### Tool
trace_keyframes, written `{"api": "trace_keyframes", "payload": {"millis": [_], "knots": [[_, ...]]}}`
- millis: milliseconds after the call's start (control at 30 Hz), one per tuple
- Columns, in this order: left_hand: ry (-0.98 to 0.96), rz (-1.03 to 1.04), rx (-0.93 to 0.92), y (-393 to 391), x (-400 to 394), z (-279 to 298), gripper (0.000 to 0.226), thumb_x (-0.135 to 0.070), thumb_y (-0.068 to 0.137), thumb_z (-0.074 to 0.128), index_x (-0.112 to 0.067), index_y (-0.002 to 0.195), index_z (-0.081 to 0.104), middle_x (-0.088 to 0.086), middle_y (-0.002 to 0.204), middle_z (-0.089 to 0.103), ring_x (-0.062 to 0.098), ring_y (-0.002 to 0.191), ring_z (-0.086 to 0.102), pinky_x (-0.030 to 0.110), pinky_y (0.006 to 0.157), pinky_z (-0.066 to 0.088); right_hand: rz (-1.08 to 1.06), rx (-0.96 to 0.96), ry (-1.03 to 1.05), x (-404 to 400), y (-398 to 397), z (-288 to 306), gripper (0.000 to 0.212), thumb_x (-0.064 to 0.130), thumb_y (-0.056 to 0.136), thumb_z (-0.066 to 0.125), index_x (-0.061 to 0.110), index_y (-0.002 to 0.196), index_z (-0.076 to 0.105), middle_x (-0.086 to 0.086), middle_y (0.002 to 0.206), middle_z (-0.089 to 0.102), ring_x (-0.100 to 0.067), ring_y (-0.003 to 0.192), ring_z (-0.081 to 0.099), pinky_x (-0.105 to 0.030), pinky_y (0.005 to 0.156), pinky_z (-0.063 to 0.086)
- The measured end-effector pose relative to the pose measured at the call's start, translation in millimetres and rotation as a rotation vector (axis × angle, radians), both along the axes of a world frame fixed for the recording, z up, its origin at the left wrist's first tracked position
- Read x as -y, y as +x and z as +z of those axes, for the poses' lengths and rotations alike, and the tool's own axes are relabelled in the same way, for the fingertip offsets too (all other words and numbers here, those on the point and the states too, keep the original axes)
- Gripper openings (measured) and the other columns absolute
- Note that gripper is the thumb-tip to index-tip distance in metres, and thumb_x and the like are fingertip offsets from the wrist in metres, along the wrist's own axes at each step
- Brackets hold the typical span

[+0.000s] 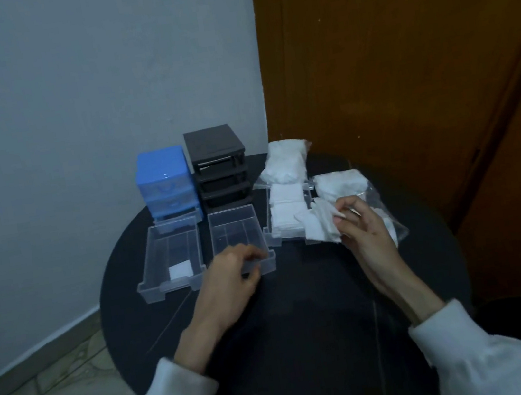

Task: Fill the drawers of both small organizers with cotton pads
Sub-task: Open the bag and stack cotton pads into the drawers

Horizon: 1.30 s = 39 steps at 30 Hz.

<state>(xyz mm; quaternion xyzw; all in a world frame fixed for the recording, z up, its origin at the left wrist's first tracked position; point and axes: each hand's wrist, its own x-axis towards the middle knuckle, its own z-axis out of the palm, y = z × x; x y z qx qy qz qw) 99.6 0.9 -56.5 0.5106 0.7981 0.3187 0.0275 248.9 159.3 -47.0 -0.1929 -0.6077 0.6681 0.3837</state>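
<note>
Three clear drawers lie on the round black table (pixel 317 290). The left drawer (pixel 169 255) holds one white cotton pad (pixel 180 270). The middle drawer (pixel 237 234) looks bare, and my left hand (pixel 230 276) grips its front edge with curled fingers. The right drawer (pixel 285 217) is packed with white pads. My right hand (pixel 358 226) pinches a bunch of cotton pads (pixel 321 227) just over that drawer's right side. Behind stand the blue organizer (pixel 166 184) and the black organizer (pixel 219 166), its slots without drawers.
A sealed bag of pads (pixel 286 161) lies at the back of the table. An opened clear bag with loose pads (pixel 342 185) sits under my right hand. A grey wall is at the left, a wooden door at the right, tiled floor below.
</note>
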Motion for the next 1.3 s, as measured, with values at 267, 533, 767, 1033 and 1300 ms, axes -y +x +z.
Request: {"api": "trace_keyframes", "payload": {"millis": [267,533,767,1033,1300], "knots": [[-0.060,-0.115,0.135,19,14,6,0.024,-0.014,0.086,0.062,-0.030,0.103,0.068,-0.017,0.103,0.061,-0.005,0.096,0.054,0.007,0.081,0.042,0.065,0.033,0.017,12,-4,4,0.022,-0.002,0.091,0.047,0.018,0.096,0.055,0.001,0.100,0.062,-0.009,0.090,0.061,-0.018,0.072,0.052],[0.034,-0.181,0.415,22,19,17,0.016,-0.014,0.089,0.062,-0.025,0.097,0.070,-0.011,0.096,0.069,-0.005,0.089,0.062,0.007,0.078,0.046,0.100,0.099,0.259,19,-8,4,0.026,-0.011,0.086,0.048,0.013,0.077,0.055,0.009,0.082,0.059,-0.005,0.088,0.058,-0.023,0.083,0.047],[0.482,-0.057,0.467,20,22,38,0.005,-0.027,0.086,0.062,-0.026,0.090,0.066,-0.014,0.096,0.063,0.001,0.093,0.058,0.016,0.078,0.048,0.145,0.028,0.344,30,-9,13,0.022,-0.014,0.083,0.053,0.007,0.076,0.057,0.007,0.084,0.064,0.004,0.089,0.060,-0.011,0.078,0.047],[0.374,0.125,0.325,30,15,32,0.012,-0.038,0.074,0.073,-0.036,0.079,0.063,-0.018,0.110,0.050,-0.006,0.109,0.041,0.014,0.086,0.032,0.118,-0.033,0.440,37,-14,13,0.017,-0.010,0.080,0.061,0.007,0.077,0.062,0.011,0.089,0.066,-0.005,0.095,0.062,-0.017,0.082,0.048],[0.428,0.015,0.289,19,18,42,0.008,-0.016,0.083,0.068,-0.023,0.088,0.067,-0.015,0.095,0.066,-0.001,0.096,0.059,0.018,0.088,0.047,0.181,0.014,0.401,40,-12,16,0.025,-0.017,0.079,0.057,0.007,0.077,0.063,0.010,0.087,0.067,-0.004,0.093,0.062,-0.016,0.079,0.049]]}}
